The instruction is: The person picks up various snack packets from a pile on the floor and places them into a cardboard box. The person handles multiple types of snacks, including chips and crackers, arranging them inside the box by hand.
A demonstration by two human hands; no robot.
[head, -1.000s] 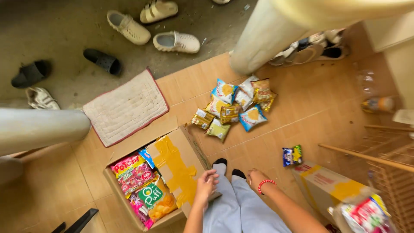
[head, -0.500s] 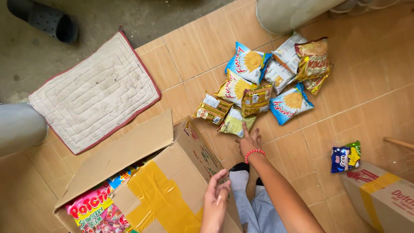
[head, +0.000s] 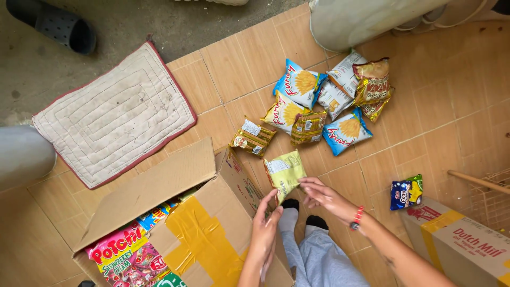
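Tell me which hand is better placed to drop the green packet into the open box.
Left, probably. The left hand hovers over the box flap, fingertips at the green packet. The right hand pinches the packet's lower edge but sits farther from the box opening, toward the floor pile.

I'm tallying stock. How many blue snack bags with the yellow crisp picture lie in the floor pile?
2 blue snack bags: one at the pile's upper left, one at its lower right. Overlapping packets may hide others.

left hand (head: 267, 226): forearm up from bottom edge, fingers extended, loosely open, no grip
right hand (head: 325, 195): arm in from lower right, fingers pinched shut, red wrist band
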